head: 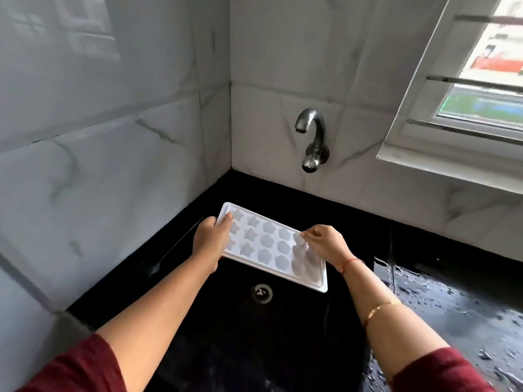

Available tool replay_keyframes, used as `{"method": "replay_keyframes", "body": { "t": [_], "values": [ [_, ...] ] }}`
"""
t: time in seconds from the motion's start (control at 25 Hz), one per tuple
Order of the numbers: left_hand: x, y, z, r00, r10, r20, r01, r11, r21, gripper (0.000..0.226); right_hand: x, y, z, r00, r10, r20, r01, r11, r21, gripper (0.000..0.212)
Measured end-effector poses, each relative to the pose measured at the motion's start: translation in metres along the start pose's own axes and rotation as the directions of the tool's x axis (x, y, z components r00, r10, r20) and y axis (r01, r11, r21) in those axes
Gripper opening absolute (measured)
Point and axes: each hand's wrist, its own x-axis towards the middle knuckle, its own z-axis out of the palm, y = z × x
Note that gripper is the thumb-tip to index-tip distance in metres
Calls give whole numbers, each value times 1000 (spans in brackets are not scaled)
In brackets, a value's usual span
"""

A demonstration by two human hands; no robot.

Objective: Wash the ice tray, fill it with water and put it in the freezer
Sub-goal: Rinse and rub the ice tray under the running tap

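Left hand (210,240) clamps the left end of the ice tray (271,246), thumb on top. Tray hangs between both hands over the black sink (243,335), above its drain (262,292) (moulds face up). Right hand (325,244) pinches the tray's right end, fingertips in a mould.

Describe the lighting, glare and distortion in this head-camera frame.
Head view: daylight enters from the window at upper right, overexposed and smeared; glare glints on the wet black counter; the black sink swallows detail; the white ice tray stays readable; wide-angle bending tilts the wall tiles.
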Motion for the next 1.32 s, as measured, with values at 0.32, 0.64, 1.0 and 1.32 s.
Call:
{"method": "replay_keyframes", "body": {
  "t": [0.32, 0.64, 1.0, 1.32],
  "values": [
    [67, 20, -1, 993, 88, 76, -92, 994, 53, 41, 51, -35, 7, 939, 154, -309, -100, 978, 181, 35],
    [90, 25, 36, 980, 123, 158, -140, 985, 99, 43, 127, -61, -32, 926, 52, -375, -3, 991, 131, 61],
    [102, 31, 71, 969, 123, 214, -144, 986, 86, 43, 159, -60, -21, 883, -32, -468, 34, 999, -4, 54],
    [96, 30, 90, 958, 109, 267, -138, 986, 91, 46, 165, -61, -28, 912, -141, -385, 23, 955, -295, 42]
  ]
}}
